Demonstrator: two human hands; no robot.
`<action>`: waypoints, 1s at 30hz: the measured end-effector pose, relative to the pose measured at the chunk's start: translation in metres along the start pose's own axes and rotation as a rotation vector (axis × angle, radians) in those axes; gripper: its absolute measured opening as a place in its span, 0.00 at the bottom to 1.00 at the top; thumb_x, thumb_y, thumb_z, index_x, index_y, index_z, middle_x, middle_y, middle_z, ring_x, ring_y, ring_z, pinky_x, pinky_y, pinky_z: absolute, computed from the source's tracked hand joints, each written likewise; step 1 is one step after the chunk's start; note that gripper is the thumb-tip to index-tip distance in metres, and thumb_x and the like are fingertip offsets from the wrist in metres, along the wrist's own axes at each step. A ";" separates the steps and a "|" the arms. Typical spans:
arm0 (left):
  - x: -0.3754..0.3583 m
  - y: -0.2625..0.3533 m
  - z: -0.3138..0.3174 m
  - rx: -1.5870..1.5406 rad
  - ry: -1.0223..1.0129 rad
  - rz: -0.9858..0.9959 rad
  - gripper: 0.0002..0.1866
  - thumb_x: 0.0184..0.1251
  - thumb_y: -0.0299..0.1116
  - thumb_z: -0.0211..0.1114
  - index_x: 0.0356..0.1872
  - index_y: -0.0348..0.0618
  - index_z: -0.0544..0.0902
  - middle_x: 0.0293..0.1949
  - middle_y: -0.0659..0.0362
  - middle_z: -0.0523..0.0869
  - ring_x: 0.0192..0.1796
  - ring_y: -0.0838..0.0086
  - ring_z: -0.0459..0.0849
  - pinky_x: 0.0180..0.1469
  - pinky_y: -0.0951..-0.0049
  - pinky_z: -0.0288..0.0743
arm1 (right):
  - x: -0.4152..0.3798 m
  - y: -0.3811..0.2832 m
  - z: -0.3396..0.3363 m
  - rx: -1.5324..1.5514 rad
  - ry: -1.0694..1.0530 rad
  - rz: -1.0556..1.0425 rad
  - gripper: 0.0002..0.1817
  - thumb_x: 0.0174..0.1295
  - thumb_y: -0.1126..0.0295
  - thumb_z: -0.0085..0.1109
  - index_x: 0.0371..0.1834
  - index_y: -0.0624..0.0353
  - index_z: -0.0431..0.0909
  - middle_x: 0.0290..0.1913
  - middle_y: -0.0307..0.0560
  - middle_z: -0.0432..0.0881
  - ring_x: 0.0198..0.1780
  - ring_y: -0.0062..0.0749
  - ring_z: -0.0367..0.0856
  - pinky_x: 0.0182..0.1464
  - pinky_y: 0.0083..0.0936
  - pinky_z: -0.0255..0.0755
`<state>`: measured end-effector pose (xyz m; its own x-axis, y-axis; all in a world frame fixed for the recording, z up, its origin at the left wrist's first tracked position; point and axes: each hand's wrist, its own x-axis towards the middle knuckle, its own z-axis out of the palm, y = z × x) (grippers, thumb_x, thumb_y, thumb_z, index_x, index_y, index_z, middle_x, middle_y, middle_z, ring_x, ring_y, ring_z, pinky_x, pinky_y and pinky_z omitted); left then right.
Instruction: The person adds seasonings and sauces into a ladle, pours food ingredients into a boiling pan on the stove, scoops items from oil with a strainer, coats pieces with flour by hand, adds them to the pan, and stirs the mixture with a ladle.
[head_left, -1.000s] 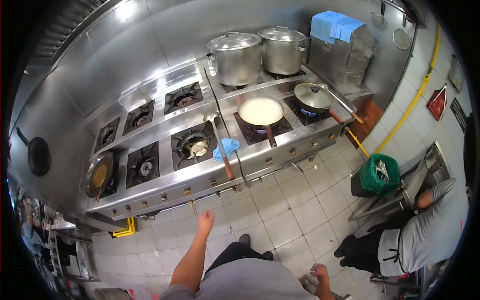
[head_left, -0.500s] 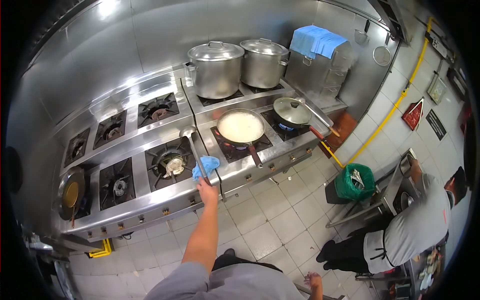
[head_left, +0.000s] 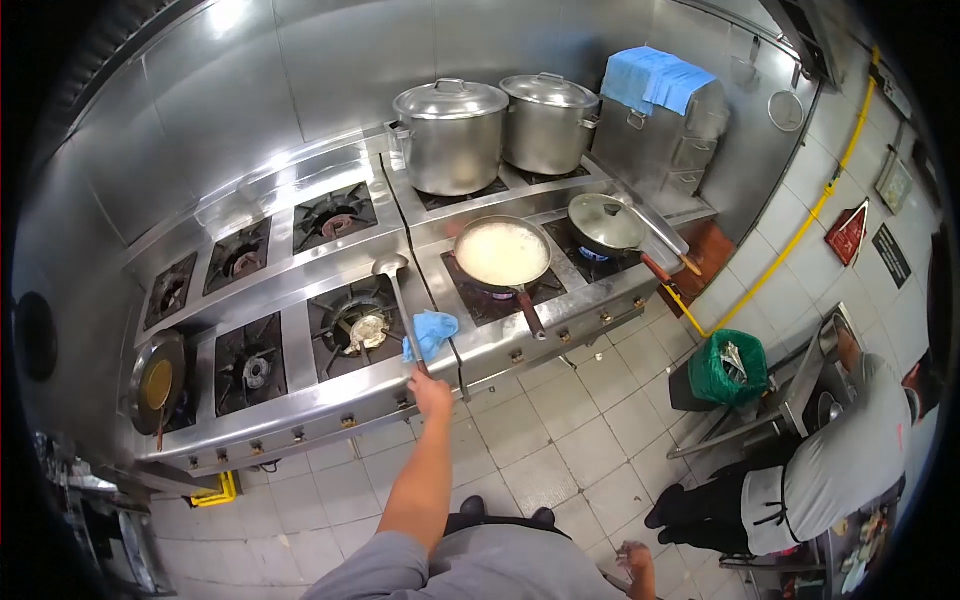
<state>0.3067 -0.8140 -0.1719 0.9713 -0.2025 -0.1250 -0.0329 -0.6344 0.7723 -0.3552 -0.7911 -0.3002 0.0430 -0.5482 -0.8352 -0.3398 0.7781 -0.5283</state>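
My left hand (head_left: 433, 393) is closed on the handle end of a long metal ladle (head_left: 403, 310) at the stove's front edge. The ladle's bowl lies beside the front burner, and a blue cloth (head_left: 432, 335) is next to its handle. My right hand (head_left: 635, 560) hangs low near the bottom edge, away from the stove, with loosely bent fingers and nothing visible in it. On the burner to the right sits a frying pan (head_left: 502, 252) with pale, foamy contents. Beyond it stands a lidded pan (head_left: 606, 222) over a blue flame.
Two large lidded pots (head_left: 450, 140) stand at the back of the stove (head_left: 300, 405). At the far left a pan (head_left: 158, 382) holds something yellowish-brown. A green-lined bin (head_left: 727, 367) stands on the floor, near a person in grey (head_left: 835, 465) at a right-hand counter.
The view has shifted, so the stove appears slightly further right. My left hand still grips the ladle, and my right hand remains low. The person in grey has bent a little lower.
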 end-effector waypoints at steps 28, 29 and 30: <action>0.014 0.152 -0.025 -0.200 -0.381 0.292 0.21 0.56 0.27 0.58 0.54 0.36 0.75 0.25 0.56 0.80 0.15 0.76 0.75 0.14 0.74 0.70 | 0.018 -0.070 -0.029 0.023 -0.017 -0.095 0.20 0.59 0.74 0.53 0.57 0.61 0.71 0.36 0.48 0.82 0.25 0.34 0.80 0.27 0.27 0.73; 0.013 0.156 -0.024 -0.194 -0.385 0.289 0.21 0.56 0.27 0.58 0.54 0.36 0.75 0.25 0.56 0.80 0.15 0.76 0.75 0.14 0.74 0.70 | 0.019 -0.065 -0.031 0.006 -0.009 -0.084 0.20 0.59 0.74 0.53 0.56 0.62 0.72 0.36 0.48 0.83 0.25 0.34 0.80 0.26 0.27 0.73; 0.014 0.157 -0.024 -0.232 -0.410 0.264 0.21 0.57 0.26 0.58 0.54 0.35 0.75 0.26 0.56 0.80 0.15 0.76 0.76 0.14 0.74 0.71 | 0.019 -0.060 -0.033 -0.014 -0.002 -0.072 0.20 0.59 0.74 0.54 0.56 0.62 0.72 0.36 0.49 0.83 0.25 0.34 0.80 0.25 0.27 0.73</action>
<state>0.3203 -0.8987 -0.0376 0.7637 -0.6369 -0.1055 -0.1653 -0.3509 0.9217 -0.3649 -0.8585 -0.2793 0.0693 -0.6022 -0.7954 -0.3489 0.7323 -0.5848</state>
